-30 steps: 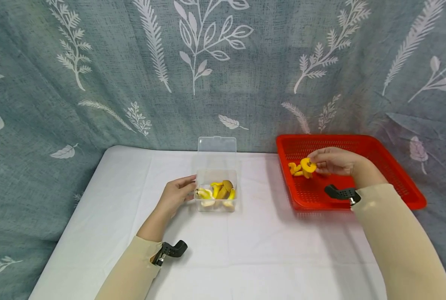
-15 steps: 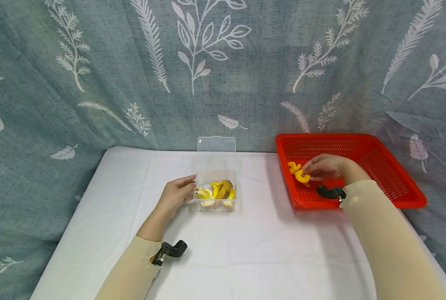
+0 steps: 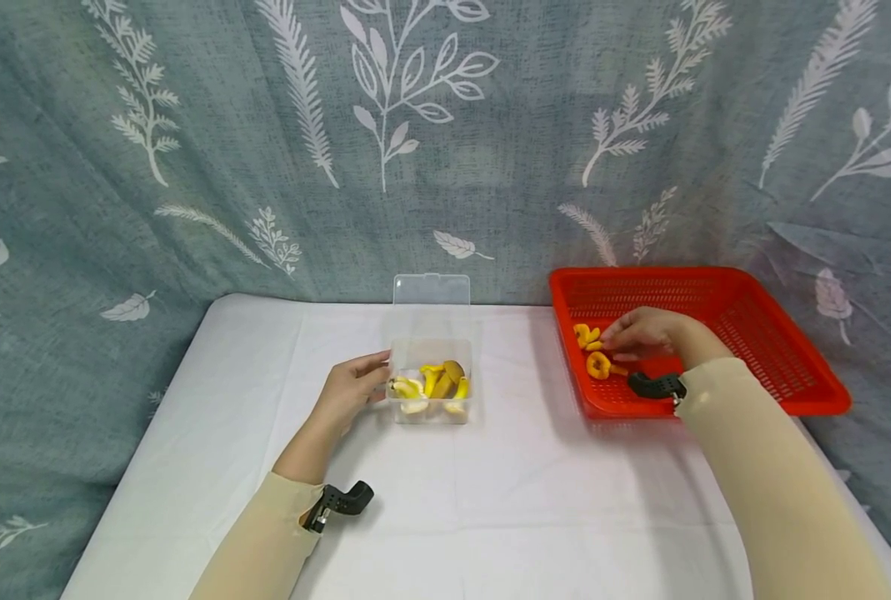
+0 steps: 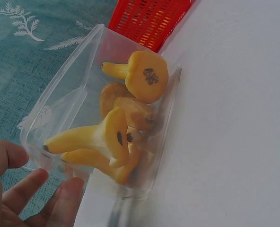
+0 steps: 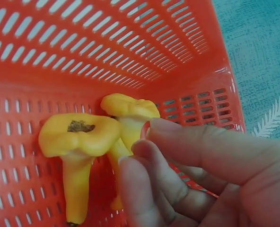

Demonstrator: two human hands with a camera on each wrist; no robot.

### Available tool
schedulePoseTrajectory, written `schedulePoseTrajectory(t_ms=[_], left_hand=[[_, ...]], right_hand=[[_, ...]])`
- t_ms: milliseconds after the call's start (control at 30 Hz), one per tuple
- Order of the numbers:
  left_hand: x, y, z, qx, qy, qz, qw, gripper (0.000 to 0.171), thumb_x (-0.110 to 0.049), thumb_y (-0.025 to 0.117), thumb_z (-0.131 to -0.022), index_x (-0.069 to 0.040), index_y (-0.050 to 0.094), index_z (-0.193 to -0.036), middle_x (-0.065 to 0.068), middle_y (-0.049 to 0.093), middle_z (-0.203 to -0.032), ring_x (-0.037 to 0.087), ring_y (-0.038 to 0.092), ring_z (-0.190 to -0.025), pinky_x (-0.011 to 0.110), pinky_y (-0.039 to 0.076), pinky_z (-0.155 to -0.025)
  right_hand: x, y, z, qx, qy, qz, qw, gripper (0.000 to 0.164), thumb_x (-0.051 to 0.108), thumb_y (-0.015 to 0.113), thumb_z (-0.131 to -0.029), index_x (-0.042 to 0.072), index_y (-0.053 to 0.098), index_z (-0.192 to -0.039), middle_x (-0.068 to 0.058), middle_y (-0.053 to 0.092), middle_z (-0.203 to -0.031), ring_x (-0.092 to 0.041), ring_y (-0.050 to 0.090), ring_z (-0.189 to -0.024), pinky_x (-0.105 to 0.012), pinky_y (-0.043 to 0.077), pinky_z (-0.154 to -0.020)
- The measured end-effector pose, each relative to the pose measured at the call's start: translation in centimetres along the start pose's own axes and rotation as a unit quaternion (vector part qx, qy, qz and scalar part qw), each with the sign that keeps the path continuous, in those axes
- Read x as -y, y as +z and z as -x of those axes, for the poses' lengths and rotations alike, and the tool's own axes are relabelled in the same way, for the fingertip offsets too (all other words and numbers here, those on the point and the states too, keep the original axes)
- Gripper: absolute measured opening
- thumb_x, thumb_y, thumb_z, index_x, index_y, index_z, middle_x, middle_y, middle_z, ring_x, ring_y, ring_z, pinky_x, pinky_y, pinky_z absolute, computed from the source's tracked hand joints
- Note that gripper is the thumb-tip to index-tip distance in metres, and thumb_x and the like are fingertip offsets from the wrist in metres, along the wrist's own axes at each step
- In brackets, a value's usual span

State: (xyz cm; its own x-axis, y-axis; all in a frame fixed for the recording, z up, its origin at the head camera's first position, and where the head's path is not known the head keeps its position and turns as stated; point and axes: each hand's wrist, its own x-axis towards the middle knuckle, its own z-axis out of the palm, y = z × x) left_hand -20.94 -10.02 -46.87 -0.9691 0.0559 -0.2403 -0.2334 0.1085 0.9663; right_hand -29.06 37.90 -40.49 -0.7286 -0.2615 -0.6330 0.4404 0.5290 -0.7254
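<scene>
My left hand rests beside a clear plastic box, its fairly straight fingertips at the box's left wall. The box's lid is raised at the back. Inside lie several yellow and brownish mushrooms, caps turned different ways. My right hand is low inside the red basket, fingers loosely bent with nothing between the tips. Close to it, one yellow mushroom with a dark spot on its cap lies on the basket floor. Behind the fingertips is more yellow mushroom, partly hidden by the hand.
A white cloth covers the table under box and basket. Behind hangs a grey-green leaf-print curtain. The basket has slotted walls and stands at the table's right; white cloth separates it from the box.
My right hand has moved down and left in the basket and let go of the yellow mushroom, which now lies on the basket floor. My left hand has stayed at the box.
</scene>
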Motion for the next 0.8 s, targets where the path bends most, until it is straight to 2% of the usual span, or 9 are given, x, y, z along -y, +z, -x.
schedulePoseTrajectory(t_ms=[267,400,500,633,800], left_hand=[[0.0,0.1,0.1,-0.004,0.006,-0.013,0.9999,0.041,-0.023,0.062,-0.087,-0.014,0.057,-0.127,0.005,0.058,-0.119,0.020,0.057,-0.107,0.029,0.056,-0.076],[0.0,0.1,0.1,-0.001,0.004,-0.003,1.0000,0.040,-0.022,0.062,-0.088,-0.013,0.057,-0.127,0.006,0.058,-0.121,0.021,0.056,-0.109,0.029,0.055,-0.077],[-0.2,0.1,0.2,0.006,0.002,0.004,1.0000,0.041,-0.020,0.062,-0.088,-0.012,0.056,-0.128,0.009,0.056,-0.123,0.022,0.055,-0.110,0.029,0.055,-0.078],[-0.7,0.1,0.4,0.012,-0.001,-0.002,0.9999,0.040,-0.018,0.061,-0.089,-0.010,0.055,-0.128,0.013,0.055,-0.125,0.025,0.054,-0.112,0.031,0.055,-0.079],[-0.8,0.0,0.5,0.008,-0.004,-0.011,0.9999,0.040,-0.018,0.061,-0.089,-0.011,0.056,-0.128,0.012,0.055,-0.125,0.023,0.055,-0.110,0.032,0.055,-0.079]], right_hand=[[0.6,0.1,0.9,-0.004,-0.023,-0.005,1.000,0.046,0.011,0.061,-0.089,-0.013,0.045,-0.125,-0.017,0.063,-0.111,-0.026,0.060,-0.097,-0.037,0.050,-0.090],[1.3,0.2,1.8,-0.019,-0.038,0.001,0.999,0.040,0.014,0.063,-0.087,-0.009,0.051,-0.118,-0.014,0.064,-0.104,-0.026,0.061,-0.093,-0.037,0.052,-0.087],[2.1,0.3,2.7,-0.037,-0.052,0.021,0.998,0.037,0.017,0.065,-0.086,-0.005,0.055,-0.114,-0.011,0.063,-0.100,-0.026,0.061,-0.090,-0.036,0.053,-0.083],[3.5,0.9,3.8,-0.051,-0.071,0.044,0.995,0.041,0.021,0.067,-0.084,-0.004,0.055,-0.115,-0.011,0.062,-0.101,-0.027,0.061,-0.091,-0.038,0.053,-0.083],[5.5,2.5,5.3,-0.054,-0.096,0.049,0.993,0.044,0.023,0.069,-0.082,-0.003,0.055,-0.115,-0.010,0.061,-0.105,-0.025,0.061,-0.094,-0.038,0.053,-0.085]])
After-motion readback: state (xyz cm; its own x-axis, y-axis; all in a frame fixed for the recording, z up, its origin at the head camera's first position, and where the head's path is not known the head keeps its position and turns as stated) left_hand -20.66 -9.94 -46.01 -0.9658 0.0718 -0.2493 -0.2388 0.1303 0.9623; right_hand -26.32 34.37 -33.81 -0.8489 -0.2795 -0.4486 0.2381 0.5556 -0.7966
